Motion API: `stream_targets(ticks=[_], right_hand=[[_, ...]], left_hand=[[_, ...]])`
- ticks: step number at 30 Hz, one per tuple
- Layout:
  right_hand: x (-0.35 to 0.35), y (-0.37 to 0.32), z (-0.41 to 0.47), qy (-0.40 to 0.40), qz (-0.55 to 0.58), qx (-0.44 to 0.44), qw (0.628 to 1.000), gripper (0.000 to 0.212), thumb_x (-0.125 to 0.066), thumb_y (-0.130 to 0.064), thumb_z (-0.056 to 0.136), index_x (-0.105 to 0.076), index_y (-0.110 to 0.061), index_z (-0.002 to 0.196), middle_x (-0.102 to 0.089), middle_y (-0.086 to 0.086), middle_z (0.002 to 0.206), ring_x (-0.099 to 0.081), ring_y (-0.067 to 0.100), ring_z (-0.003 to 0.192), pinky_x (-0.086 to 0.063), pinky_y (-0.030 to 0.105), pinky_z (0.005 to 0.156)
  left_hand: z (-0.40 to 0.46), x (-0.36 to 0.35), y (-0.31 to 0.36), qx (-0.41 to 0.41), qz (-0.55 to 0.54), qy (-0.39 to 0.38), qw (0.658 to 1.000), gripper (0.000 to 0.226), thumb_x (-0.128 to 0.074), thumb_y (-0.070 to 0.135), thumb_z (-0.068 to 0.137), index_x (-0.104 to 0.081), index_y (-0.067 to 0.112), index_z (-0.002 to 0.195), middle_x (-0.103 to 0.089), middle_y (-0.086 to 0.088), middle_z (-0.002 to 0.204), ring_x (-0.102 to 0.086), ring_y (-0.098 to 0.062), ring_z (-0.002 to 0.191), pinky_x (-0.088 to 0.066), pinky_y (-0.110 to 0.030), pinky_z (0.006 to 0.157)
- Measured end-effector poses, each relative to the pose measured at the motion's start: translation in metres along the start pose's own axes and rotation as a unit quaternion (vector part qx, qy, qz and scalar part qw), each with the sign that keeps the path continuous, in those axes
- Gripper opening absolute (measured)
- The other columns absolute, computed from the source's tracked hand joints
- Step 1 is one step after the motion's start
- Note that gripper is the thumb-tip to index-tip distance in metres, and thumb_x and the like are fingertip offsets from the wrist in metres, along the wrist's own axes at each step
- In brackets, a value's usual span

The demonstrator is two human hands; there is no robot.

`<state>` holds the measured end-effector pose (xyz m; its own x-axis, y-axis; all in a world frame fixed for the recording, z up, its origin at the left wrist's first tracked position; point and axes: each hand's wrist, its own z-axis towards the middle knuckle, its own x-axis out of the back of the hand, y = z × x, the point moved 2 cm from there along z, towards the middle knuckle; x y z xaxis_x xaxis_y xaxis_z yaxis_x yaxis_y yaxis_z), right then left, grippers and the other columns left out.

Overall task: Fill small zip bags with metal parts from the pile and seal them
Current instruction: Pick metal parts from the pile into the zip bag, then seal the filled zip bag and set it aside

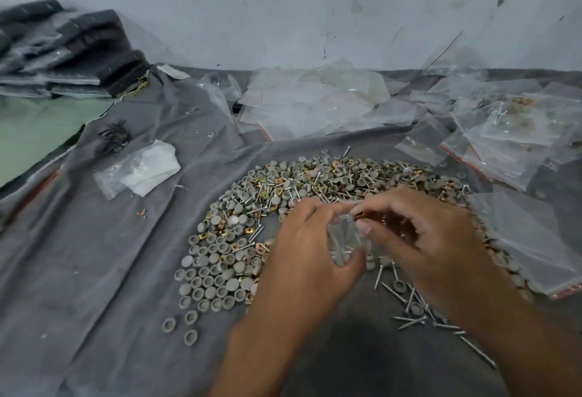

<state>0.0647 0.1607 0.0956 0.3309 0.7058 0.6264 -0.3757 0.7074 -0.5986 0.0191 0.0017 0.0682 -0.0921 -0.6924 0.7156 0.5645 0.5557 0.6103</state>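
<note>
Both hands' grip (349,211) apparently pinches zip bag (345,239) over pile (283,195).

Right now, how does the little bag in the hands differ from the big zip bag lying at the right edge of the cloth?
The small zip bag is held up between the left hand and right hand; the large zip bag lies flat on the grey cloth. The small one has screws inside; the large one looks empty. The small one is much smaller. Both are clear plastic.
</note>
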Motion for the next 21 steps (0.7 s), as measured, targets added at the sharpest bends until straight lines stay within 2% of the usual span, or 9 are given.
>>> stream_targets(ticks=[4,6,8,10,13,15,18,20,21], right_hand=[[-0.010,0.005,-0.004,-0.034,-0.095,-0.007,0.995,0.013,-0.075,-0.026,0.089,-0.073,-0.028,0.102,-0.057,-0.019,0.090,-0.053,-0.008,0.084,-0.037,0.007,0.078],[-0.010,0.008,-0.005,-0.029,-0.087,-0.015,0.996,0.016,-0.074,-0.026,0.087,-0.074,-0.029,0.103,-0.056,-0.019,0.091,-0.054,-0.007,0.085,-0.037,0.007,0.078],[-0.007,0.011,-0.004,-0.003,-0.064,-0.017,0.998,0.014,-0.071,-0.028,0.092,-0.074,-0.033,0.105,-0.058,-0.018,0.092,-0.057,-0.002,0.087,-0.039,0.010,0.076],[-0.002,0.014,-0.004,0.018,-0.068,-0.010,0.997,0.017,-0.064,-0.028,0.098,-0.074,-0.036,0.109,-0.058,-0.016,0.096,-0.057,0.002,0.092,-0.037,0.010,0.078],[0.005,0.018,-0.003,0.012,-0.119,0.007,0.993,0.026,-0.058,-0.021,0.095,-0.074,-0.031,0.113,-0.058,-0.011,0.116,-0.053,0.011,0.110,-0.032,0.014,0.095],[0.008,0.020,-0.002,-0.005,-0.132,0.033,0.991,0.022,-0.063,-0.020,0.093,-0.074,-0.026,0.111,-0.062,-0.012,0.124,-0.055,0.013,0.117,-0.033,0.017,0.103],[0.011,0.020,0.000,0.003,-0.101,0.044,0.994,0.007,-0.070,-0.029,0.094,-0.074,-0.024,0.098,-0.069,-0.013,0.111,-0.061,0.007,0.110,-0.043,0.023,0.099],[0.013,0.021,0.001,0.022,-0.079,0.032,0.996,0.008,-0.068,-0.031,0.092,-0.072,-0.025,0.095,-0.068,-0.014,0.103,-0.061,0.005,0.104,-0.045,0.023,0.093],[0.013,0.021,0.001,0.032,-0.071,0.027,0.997,0.007,-0.067,-0.032,0.095,-0.070,-0.027,0.096,-0.067,-0.015,0.100,-0.060,0.002,0.101,-0.044,0.020,0.090]], left_hand=[[-0.001,0.003,0.002,0.003,-0.023,0.003,1.000,0.049,-0.061,0.049,0.084,-0.057,0.034,0.130,-0.047,0.021,0.110,-0.051,0.002,0.104,-0.052,-0.026,0.089],[-0.002,0.003,0.003,0.003,-0.021,0.004,1.000,0.047,-0.066,0.042,0.084,-0.059,0.032,0.129,-0.048,0.019,0.109,-0.050,0.004,0.102,-0.050,-0.022,0.089],[-0.002,0.004,0.004,0.003,-0.013,-0.001,1.000,0.046,-0.069,0.041,0.083,-0.059,0.031,0.127,-0.046,0.021,0.106,-0.048,0.007,0.098,-0.043,-0.011,0.084],[-0.003,0.004,0.005,0.001,-0.007,-0.008,1.000,0.047,-0.069,0.041,0.083,-0.058,0.032,0.127,-0.043,0.023,0.103,-0.047,0.008,0.096,-0.038,-0.006,0.080],[-0.004,0.006,0.006,-0.009,-0.005,-0.021,1.000,0.046,-0.067,0.033,0.085,-0.057,0.033,0.130,-0.043,0.025,0.104,-0.048,0.006,0.095,-0.034,-0.002,0.082],[-0.003,0.008,0.004,-0.017,-0.022,-0.021,0.999,0.046,-0.068,0.021,0.087,-0.058,0.033,0.130,-0.048,0.025,0.109,-0.052,0.004,0.099,-0.036,-0.002,0.083],[0.000,0.012,0.003,-0.023,-0.051,-0.004,0.998,0.043,-0.067,0.009,0.089,-0.064,0.032,0.126,-0.060,0.024,0.112,-0.055,0.010,0.099,-0.039,-0.003,0.081],[0.000,0.015,0.001,-0.023,-0.084,0.022,0.996,0.039,-0.064,0.007,0.092,-0.068,0.034,0.119,-0.064,0.025,0.099,-0.055,0.015,0.083,-0.038,-0.002,0.067],[0.000,0.017,0.000,-0.017,-0.111,0.038,0.993,0.036,-0.063,0.009,0.093,-0.069,0.035,0.116,-0.065,0.024,0.091,-0.057,0.010,0.075,-0.039,-0.004,0.060]])
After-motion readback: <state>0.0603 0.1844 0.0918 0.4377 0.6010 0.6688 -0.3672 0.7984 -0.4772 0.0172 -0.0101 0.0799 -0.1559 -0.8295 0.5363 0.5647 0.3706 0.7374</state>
